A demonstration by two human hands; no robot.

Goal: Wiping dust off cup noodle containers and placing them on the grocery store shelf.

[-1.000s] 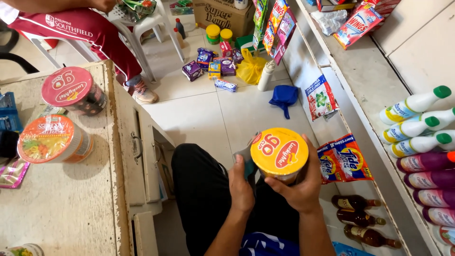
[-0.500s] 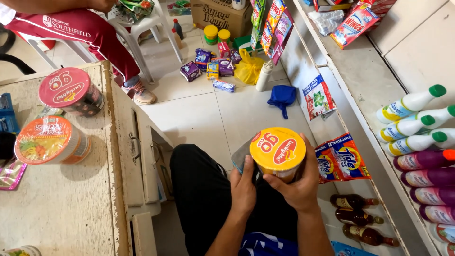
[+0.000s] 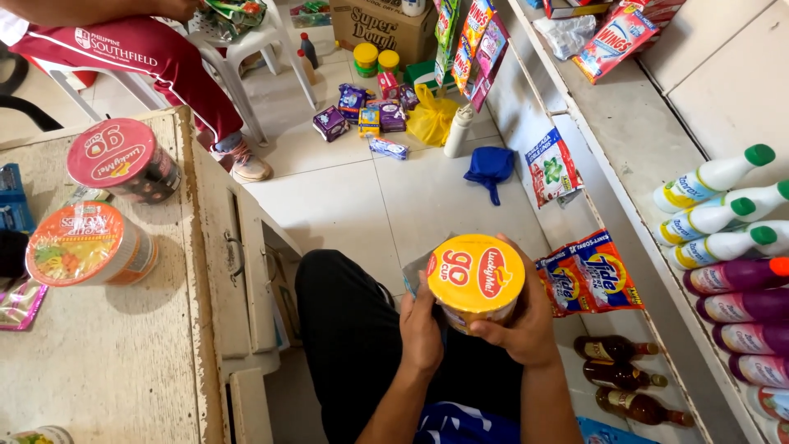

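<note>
You kept the yellow-lidded noodle cup [image 3: 475, 279] in both hands over your lap, and since a moment before it barely moved, only sat a bit lower, so you were still just holding it. Your left hand [image 3: 421, 329] pressed its side, fingers curled round it. Your right hand [image 3: 526, 325] cupped the other side, fingers wrapped tight. The cup was round, with a smooth, shiny, flat lid. Two more round cups, red-lidded [image 3: 123, 158] and orange-lidded [image 3: 82, 245], stood on the rough, worn desk [image 3: 115, 362].
</note>
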